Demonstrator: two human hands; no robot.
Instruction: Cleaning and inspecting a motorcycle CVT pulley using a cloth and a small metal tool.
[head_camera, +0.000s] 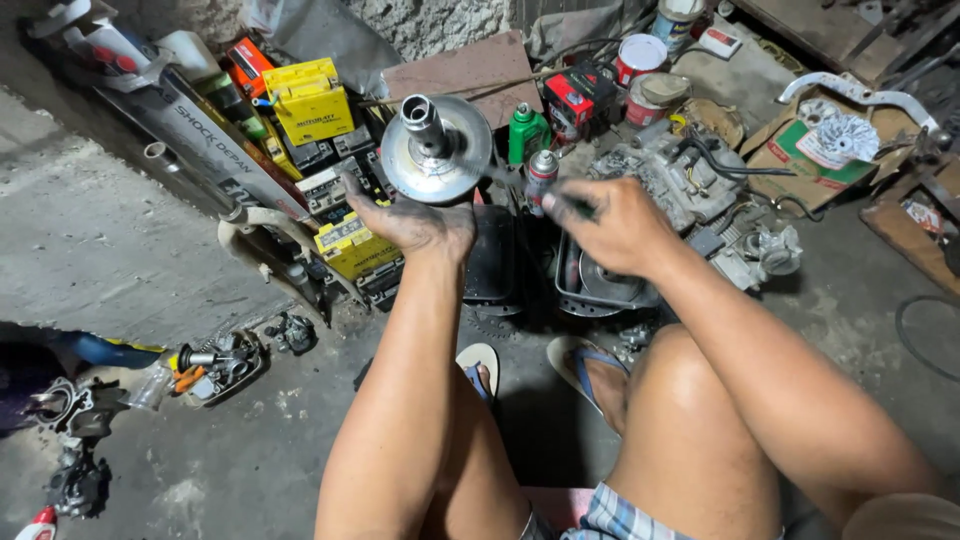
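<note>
I see the left hand (415, 222) gripping a round metal pulley disc (436, 150) from below, its face tilted toward the camera. The right hand (610, 225), blurred, is clenched around a dark slim tool (520, 182) that touches the disc's edge, above black trays (600, 285) on the floor.

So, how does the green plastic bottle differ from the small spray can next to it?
The green plastic bottle is wholly green with a narrow green cap, while the small spray can is silvery with a red band and a pale top. The bottle looks wider and flatter; the can is slim and round. The bottle stands farther from the person, the can just beside the right hand. Both stand upright on the floor among engine parts.
</note>
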